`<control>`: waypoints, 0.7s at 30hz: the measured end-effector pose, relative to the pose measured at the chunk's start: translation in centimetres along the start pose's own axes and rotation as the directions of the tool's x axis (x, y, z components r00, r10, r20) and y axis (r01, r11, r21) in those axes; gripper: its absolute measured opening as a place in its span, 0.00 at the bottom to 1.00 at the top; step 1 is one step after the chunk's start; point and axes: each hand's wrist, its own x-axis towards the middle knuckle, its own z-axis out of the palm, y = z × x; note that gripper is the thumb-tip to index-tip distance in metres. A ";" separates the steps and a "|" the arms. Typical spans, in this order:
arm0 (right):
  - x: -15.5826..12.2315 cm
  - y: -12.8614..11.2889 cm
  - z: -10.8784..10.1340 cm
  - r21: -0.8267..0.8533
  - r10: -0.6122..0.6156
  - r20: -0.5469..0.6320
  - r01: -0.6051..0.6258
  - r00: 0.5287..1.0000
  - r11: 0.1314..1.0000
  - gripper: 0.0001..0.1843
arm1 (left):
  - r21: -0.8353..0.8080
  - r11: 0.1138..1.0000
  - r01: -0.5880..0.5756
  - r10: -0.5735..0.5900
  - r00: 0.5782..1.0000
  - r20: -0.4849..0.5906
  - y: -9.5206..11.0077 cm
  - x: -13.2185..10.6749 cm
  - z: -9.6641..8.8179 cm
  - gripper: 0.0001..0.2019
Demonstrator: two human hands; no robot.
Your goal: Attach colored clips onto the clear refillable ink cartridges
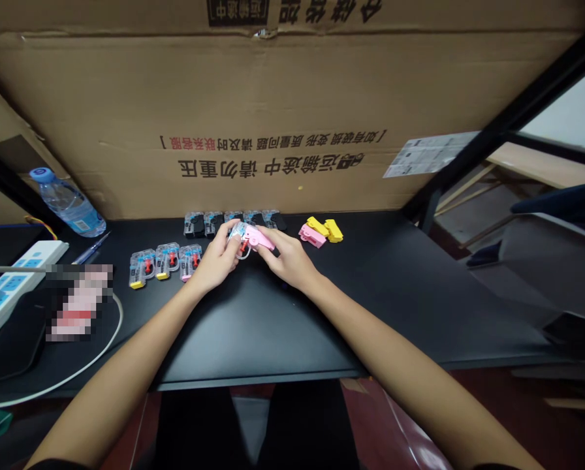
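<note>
Above the black table, my left hand (218, 258) is closed around a small clear toy water gun (237, 231) with blue and red inner parts. My right hand (292, 261) pinches a pink plastic piece (260, 239) against the gun's right end; whether the two are joined I cannot tell. Left of my left hand lie three similar clear guns (167, 261), two with yellow ends and one with a pink end. Behind my hands runs a row of several clear guns with black parts (214, 223). Loose yellow pieces (333, 231) and a pink piece (313, 235) lie right of my right hand.
A large cardboard sheet (273, 85) stands along the back of the table (253, 346). On the left are a water bottle (72, 203), a pen (91, 249), a power strip (21, 277) and a white cable (119, 320). A chair (547, 267) stands at the right.
</note>
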 end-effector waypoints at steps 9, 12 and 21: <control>0.0 0.1 0.3 -0.116 -0.034 0.034 0.038 0.999 0.993 0.25 | -0.141 0.982 0.122 -0.121 0.993 0.016 0.3 0.2 0.1 0.35; 0.1 0.3 0.1 -0.150 -0.045 0.068 0.054 0.997 0.987 0.26 | -0.129 0.985 0.116 -0.114 0.993 0.023 0.1 0.3 0.0 0.35; -0.1 0.5 0.2 -0.087 -0.045 0.046 0.048 0.998 0.995 0.30 | -0.090 0.992 0.087 -0.088 0.996 -0.012 0.1 0.4 -0.7 0.33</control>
